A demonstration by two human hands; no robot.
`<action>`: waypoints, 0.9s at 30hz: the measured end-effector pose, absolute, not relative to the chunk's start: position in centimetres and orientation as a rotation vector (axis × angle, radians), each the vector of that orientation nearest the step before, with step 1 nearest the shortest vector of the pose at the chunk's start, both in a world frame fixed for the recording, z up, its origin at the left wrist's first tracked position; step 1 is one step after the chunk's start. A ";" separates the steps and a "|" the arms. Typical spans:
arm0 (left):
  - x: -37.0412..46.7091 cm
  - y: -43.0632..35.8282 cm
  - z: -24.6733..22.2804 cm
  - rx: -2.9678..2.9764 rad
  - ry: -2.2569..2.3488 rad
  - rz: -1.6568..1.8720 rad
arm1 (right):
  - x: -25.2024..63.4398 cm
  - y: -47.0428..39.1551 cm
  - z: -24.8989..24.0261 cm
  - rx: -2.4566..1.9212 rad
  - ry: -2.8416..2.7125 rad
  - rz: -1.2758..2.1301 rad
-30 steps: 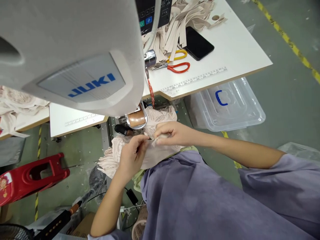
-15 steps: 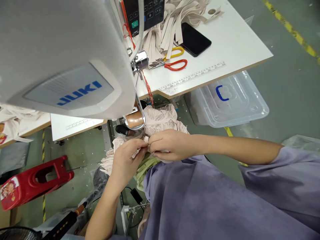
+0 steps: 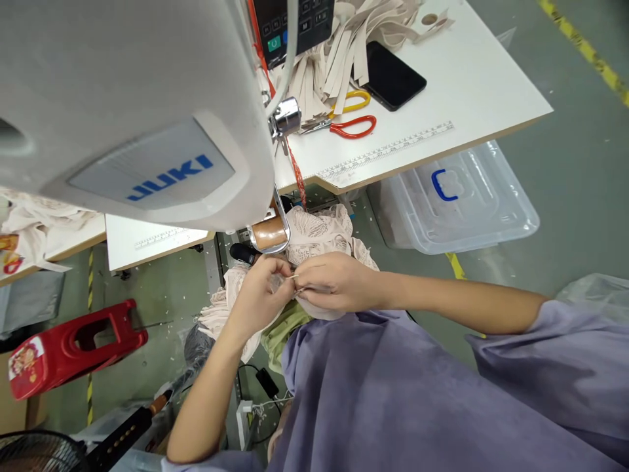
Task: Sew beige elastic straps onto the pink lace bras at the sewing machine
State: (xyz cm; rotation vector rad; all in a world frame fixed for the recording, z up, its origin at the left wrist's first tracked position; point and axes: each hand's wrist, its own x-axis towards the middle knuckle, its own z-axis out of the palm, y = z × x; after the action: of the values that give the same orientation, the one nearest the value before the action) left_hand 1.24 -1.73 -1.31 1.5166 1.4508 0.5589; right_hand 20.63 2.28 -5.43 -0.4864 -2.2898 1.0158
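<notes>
In front of my lap, my left hand is closed in a pinch on a narrow beige strip. My right hand meets it fingertip to fingertip. A slim grey, metal-looking tool lies between the right fingers, its thin end toward the strip; its exact kind is hard to make out. Beige lace fabric is bunched behind the hands, and more beige pieces hang left of them. Part of the work is hidden by my fingers.
A JUKI sewing machine head looms at upper left. On the white table lie scissors with red handles, a black phone and beige strips. A lidded clear bin stands below; a red stool is at left.
My left fingers have curled and shifted slightly, and the slim grey tool now shows in my right hand. The whole view has moved a little, so things sit further right.
</notes>
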 end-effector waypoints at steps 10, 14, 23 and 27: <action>2.8 -4.5 -4.1 1.334 1.582 1.096 | 20.7 2.0 -4.0 -0.590 -2.154 1.207; 2.3 -4.6 -3.4 1.627 1.722 1.099 | 20.6 1.8 -3.9 -0.668 -2.153 1.273; 2.1 -4.9 -3.4 1.894 1.778 1.074 | 21.3 3.8 -3.4 -0.969 -2.053 1.240; 2.1 -4.8 -1.8 2.149 1.684 1.078 | 21.7 5.0 -2.7 -0.865 -2.263 1.027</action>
State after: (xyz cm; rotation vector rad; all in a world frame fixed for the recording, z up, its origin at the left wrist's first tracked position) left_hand 2.12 -4.85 -1.84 2.1494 1.6837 1.0781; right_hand 21.67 4.99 -2.66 -0.8645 -2.2630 1.0269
